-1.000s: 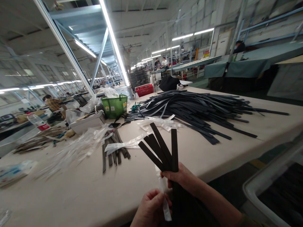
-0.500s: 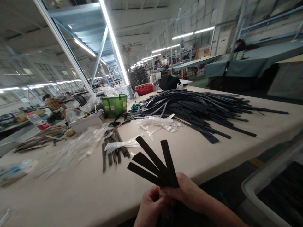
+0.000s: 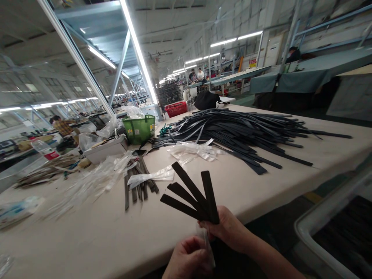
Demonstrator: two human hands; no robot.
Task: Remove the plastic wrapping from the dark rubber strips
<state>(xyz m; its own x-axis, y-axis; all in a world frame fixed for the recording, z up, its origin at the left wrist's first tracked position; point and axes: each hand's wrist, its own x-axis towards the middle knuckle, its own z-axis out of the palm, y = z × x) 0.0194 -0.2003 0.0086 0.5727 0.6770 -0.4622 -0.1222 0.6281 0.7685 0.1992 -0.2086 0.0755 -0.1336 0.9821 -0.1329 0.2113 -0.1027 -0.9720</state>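
Observation:
Several dark flat strips [image 3: 194,193] with rounded ends fan out from my right hand [image 3: 228,228], which is closed around their lower part. Just below and to the left, my left hand [image 3: 190,254] is closed with its fingers curled on a clear plastic sleeve [image 3: 209,250]. The sleeve runs up from the left fingers toward the right hand; its far end is hidden. Beyond the hands, a bunch of grey-brown strips [image 3: 139,184] lies on the table, partly under clear plastic sleeves [image 3: 151,177].
A large pile of long dark strips [image 3: 232,131] covers the back of the table [image 3: 87,240]. Behind stand a green bag [image 3: 139,130], a red basket [image 3: 176,109] and a white box [image 3: 106,150]. A pale-rimmed bin [image 3: 302,232] is at the lower right.
My left hand has moved down and slightly away from the right hand, showing more of the plastic sleeve between them. My right hand and the fanned strips have shifted slightly up and right.

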